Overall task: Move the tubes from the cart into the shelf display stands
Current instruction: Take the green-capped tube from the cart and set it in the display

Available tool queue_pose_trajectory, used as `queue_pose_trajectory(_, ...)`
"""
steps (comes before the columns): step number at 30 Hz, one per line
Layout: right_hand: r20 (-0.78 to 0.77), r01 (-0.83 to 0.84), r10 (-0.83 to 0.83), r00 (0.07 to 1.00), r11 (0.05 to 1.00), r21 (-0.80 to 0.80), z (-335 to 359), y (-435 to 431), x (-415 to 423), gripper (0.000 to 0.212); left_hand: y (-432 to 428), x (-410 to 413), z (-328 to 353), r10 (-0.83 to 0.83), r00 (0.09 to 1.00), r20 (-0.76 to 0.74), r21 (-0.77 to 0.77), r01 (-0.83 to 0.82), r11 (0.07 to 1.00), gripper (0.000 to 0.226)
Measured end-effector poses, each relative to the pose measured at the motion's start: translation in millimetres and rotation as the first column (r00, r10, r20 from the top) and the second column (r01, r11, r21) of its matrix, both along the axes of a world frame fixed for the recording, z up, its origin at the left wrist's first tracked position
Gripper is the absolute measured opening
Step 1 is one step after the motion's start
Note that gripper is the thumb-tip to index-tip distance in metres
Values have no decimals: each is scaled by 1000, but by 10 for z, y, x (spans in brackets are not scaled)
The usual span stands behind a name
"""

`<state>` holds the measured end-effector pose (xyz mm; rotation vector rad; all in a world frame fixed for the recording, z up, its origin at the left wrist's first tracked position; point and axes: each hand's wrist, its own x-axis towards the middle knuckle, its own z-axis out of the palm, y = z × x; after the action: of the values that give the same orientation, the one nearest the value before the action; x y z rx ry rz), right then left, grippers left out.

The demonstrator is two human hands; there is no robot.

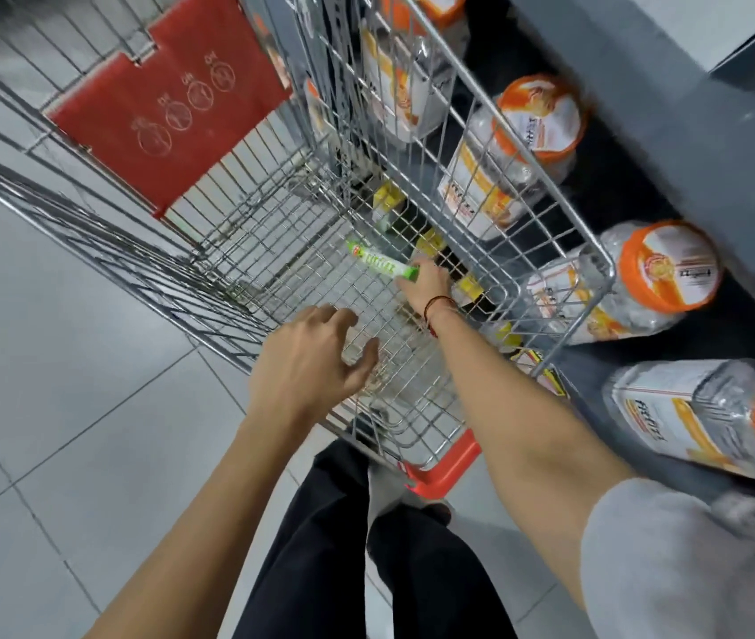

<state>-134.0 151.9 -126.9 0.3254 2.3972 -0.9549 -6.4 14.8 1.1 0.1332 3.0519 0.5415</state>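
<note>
The left hand (pixel 315 357) hovers over the cart (pixel 564 223) rim, fingers spread and empty. Deeper in, the right hand (pixel 428 285) grips one end of a green tube (pixel 378 265) on the basket floor: the pick-up step. Next, I judge, comes lifting it to the shelf stands, out of view

Bare forearms, grey top, black trousers

The right hand (pixel 426 288) has a thin red cord bracelet (pixel 435 303) at the wrist; a light grey sleeve (pixel 670 560) covers the upper arm. The left hand (pixel 311 362) and forearm are bare. Black trousers (pixel 366 560) below.
</note>
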Motion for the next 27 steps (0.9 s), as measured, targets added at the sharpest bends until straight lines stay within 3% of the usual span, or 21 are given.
queue_pose_trajectory(9,-154,-233,250,956,965,119,1008,477,66,46,-4,-7,69,-45,998,54,35,44,998,22)
queue_pose_trajectory(14,-214,-253,292,932,948,192,1776,937,234,28,137,-129,129,-42,997,69,142,32,989,15)
queue_pose_trajectory(17,-314,-213,274,909,953,215,2290,1219,419,18,449,-334,346,-136,991,-16,169,136,976,17)
queue_pose_trajectory(21,-453,-102,209,867,963,249,2970,1598,742,22,1003,-655,758,-254,949,-186,202,289,936,26)
queue_pose_trajectory(27,-599,102,103,794,949,299,3712,2202,1248,30,1886,-846,1226,-468,779,-418,179,576,798,37)
